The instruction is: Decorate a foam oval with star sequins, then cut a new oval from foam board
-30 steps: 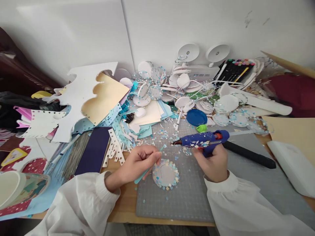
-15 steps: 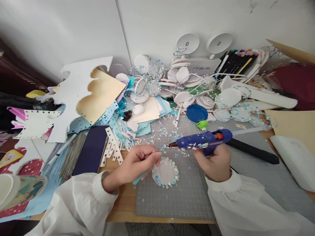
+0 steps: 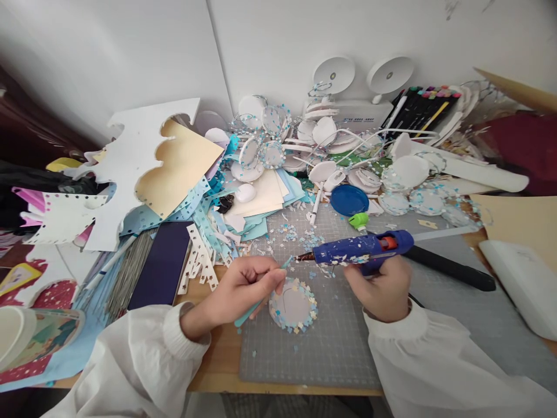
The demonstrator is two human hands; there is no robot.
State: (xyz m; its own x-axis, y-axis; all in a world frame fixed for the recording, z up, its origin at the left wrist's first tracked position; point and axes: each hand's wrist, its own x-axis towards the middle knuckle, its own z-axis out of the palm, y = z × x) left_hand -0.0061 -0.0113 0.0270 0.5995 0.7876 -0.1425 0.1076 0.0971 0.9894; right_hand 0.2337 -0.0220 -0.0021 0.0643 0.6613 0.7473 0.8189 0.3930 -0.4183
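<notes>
My left hand (image 3: pixel 246 290) is closed on a slim teal tool (image 3: pixel 247 315) shaped like tweezers; its narrow tip sticks out past the thumb. A blue hot glue gun (image 3: pixel 348 249), speckled with paper bits, is gripped in my right hand (image 3: pixel 383 287), its nozzle beside the teal tip. I cannot tell whether the two tips touch. Below them a white disc (image 3: pixel 295 306), rimmed with small blue and cream paper stars, lies on the grey cutting mat (image 3: pixel 322 360). Loose paper stars (image 3: pixel 298 233) are scattered behind the nozzle.
Finished-looking star-rimmed discs (image 3: pixel 395 203) and white foam pieces crowd the back. A blue lid (image 3: pixel 348 200) and a green cap (image 3: pixel 359 220) sit behind the gun. A dark blue phone-like slab (image 3: pixel 161 267) and bundled wires (image 3: pixel 126 278) lie left; a black bar (image 3: pixel 452 270) lies right.
Both hands hold nearly the same pose. The glue gun's nozzle and the teal tip stay close together; the view has shifted very slightly.
</notes>
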